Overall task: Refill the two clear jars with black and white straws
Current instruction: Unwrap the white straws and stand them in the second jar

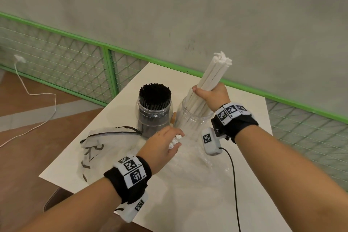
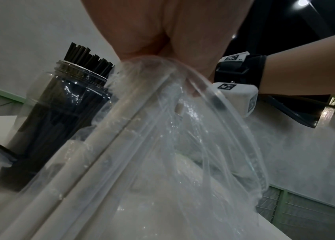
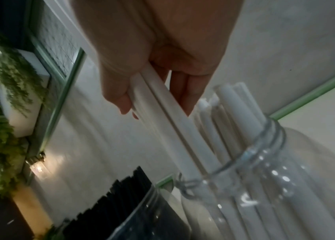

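Two clear jars stand mid-table. The left jar (image 1: 153,115) (image 2: 59,116) (image 3: 141,216) is packed with black straws (image 1: 154,93). My right hand (image 1: 211,96) (image 3: 152,78) grips a bundle of white straws (image 1: 212,77) (image 3: 174,129), tilted, with their lower ends inside the mouth of the right jar (image 1: 192,118) (image 3: 265,178), which holds several other white straws. My left hand (image 1: 163,147) (image 2: 162,40) pinches the bunched top of a clear plastic bag (image 1: 190,158) (image 2: 162,154) just in front of the jars.
An empty clear zip bag (image 1: 105,143) with black markings lies on the white table (image 1: 254,111) at the left. A green-framed mesh fence (image 1: 107,66) runs behind the table. A black cable (image 1: 234,184) trails from the right wrist camera over the table's near part.
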Demonstrator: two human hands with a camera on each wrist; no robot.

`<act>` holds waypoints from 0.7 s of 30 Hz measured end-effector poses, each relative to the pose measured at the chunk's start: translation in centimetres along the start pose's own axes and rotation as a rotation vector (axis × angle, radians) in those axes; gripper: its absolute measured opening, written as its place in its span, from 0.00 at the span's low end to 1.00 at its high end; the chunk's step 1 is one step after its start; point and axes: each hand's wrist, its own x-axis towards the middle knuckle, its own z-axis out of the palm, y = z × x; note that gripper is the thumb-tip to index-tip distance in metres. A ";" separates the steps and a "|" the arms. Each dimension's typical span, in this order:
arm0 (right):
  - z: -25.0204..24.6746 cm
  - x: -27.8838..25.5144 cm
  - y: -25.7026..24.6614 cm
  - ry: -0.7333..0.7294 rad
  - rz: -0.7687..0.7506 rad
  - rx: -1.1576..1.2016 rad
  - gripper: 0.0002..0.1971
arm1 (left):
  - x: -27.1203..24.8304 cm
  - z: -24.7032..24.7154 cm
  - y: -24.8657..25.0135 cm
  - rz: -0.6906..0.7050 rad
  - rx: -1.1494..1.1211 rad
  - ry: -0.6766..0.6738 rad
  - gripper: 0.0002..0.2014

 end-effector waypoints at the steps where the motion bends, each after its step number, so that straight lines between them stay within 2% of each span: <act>1: 0.4 0.1 0.5 -0.006 0.020 -0.014 0.18 | 0.1 0.0 0.0 -0.001 -0.003 -0.002 0.12; 4: 1.2 -0.1 1.2 -0.018 0.048 -0.036 0.18 | 0.3 0.0 -0.2 -0.002 -0.006 -0.006 0.12; 7: 1.5 0.0 1.4 0.011 0.062 0.053 0.22 | 0.4 0.0 -0.3 0.002 -0.007 -0.012 0.12; 10: 1.4 0.5 0.7 0.066 -0.028 0.162 0.23 | 0.3 -0.1 -0.2 -0.003 -0.011 -0.023 0.12; 13: 1.3 1.0 -0.5 0.050 -0.115 0.244 0.23 | 0.3 0.0 -0.2 -0.002 -0.009 -0.024 0.12; 16: 1.6 1.0 -0.3 0.000 -0.192 0.106 0.18 | 0.3 -0.1 -0.2 -0.003 -0.004 -0.029 0.12; 19: 2.5 0.1 0.9 -0.111 -0.268 -0.151 0.11 | 0.4 -0.2 -0.2 0.004 0.000 -0.029 0.13; 21: 2.9 -0.5 1.8 -0.145 -0.304 -0.343 0.10 | 0.5 -0.2 -0.1 0.005 0.001 -0.033 0.13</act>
